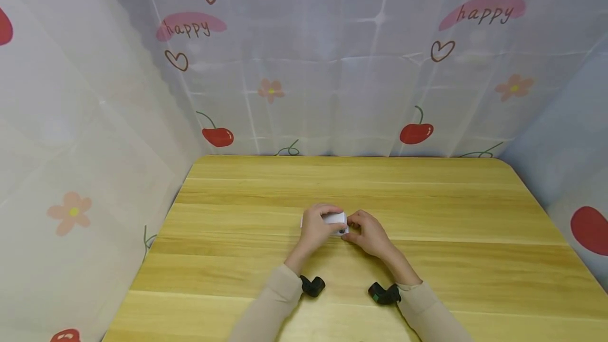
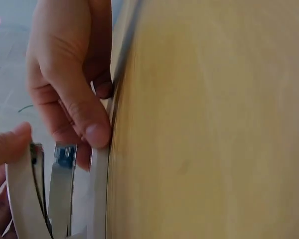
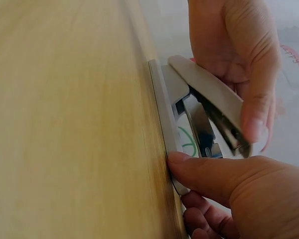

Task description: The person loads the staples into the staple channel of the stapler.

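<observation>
A white stapler (image 1: 336, 218) sits on the table between both hands, its base resting on the wood. In the right wrist view its top cover (image 3: 211, 85) is lifted away from the metal staple channel (image 3: 199, 122), which stands angled above the base (image 3: 162, 102). My left hand (image 1: 314, 227) holds the raised cover from above, thumb near its front end. My right hand (image 1: 372, 235) pinches the front end of the base between thumb and fingers. Whether staples lie in the channel cannot be told.
The light wooden table (image 1: 237, 257) has its far edge against a white curtain (image 1: 328, 104) printed with cherries, hearts and flowers. A black wrist camera (image 1: 312, 286) is strapped at the left sleeve, and another black camera (image 1: 383, 294) at the right.
</observation>
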Action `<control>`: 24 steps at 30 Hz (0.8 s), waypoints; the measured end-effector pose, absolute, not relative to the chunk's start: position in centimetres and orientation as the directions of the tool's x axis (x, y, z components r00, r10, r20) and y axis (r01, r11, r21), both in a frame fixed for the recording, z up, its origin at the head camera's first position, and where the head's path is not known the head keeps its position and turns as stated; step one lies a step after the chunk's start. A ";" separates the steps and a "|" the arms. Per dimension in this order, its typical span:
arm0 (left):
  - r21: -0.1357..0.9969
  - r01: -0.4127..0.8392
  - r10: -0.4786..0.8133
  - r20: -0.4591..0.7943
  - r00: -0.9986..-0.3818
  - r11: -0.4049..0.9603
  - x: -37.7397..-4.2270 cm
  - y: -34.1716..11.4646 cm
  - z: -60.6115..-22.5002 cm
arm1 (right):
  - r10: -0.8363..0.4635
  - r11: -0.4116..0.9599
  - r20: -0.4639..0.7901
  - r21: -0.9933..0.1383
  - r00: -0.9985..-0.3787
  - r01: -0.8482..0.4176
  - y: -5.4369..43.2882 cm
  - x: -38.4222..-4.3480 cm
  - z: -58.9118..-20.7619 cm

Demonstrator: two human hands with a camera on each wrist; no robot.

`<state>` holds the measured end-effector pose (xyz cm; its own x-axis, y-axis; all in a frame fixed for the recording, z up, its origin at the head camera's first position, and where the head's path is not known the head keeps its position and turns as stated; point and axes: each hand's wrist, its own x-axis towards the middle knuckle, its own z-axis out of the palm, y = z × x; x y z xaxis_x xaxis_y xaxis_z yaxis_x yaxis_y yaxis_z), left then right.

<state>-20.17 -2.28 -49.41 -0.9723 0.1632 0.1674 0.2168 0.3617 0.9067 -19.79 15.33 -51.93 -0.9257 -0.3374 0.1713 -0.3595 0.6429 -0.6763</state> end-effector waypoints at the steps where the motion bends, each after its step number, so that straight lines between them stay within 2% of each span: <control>1: 0.888 0.229 0.169 0.174 -0.970 0.399 -20.1 -2.2 -49.5 | -0.338 0.642 0.172 -0.676 -0.925 -0.361 15.3 -19.8 -51.9; 6: 0.823 0.281 0.190 0.214 -0.958 0.494 -20.1 -1.7 -49.8 | -0.336 0.638 0.181 -0.678 -0.924 -0.365 15.2 -19.8 -51.9; 17: 0.796 0.308 0.228 0.218 -0.949 0.522 -20.3 -2.0 -50.0 | -0.332 0.644 0.174 -0.676 -0.927 -0.358 15.2 -20.0 -52.1; 24: 0.866 0.310 0.240 0.229 -0.943 0.392 -20.4 -3.4 -49.7 | -0.332 0.641 0.148 -0.689 -0.932 -0.338 15.8 -20.0 -51.8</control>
<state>-20.42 -3.42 -49.69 -0.9433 0.2404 0.2289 0.3101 0.3923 0.8660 -19.99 15.78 -51.80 -0.9317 -0.3316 0.1485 -0.3379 0.6408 -0.6894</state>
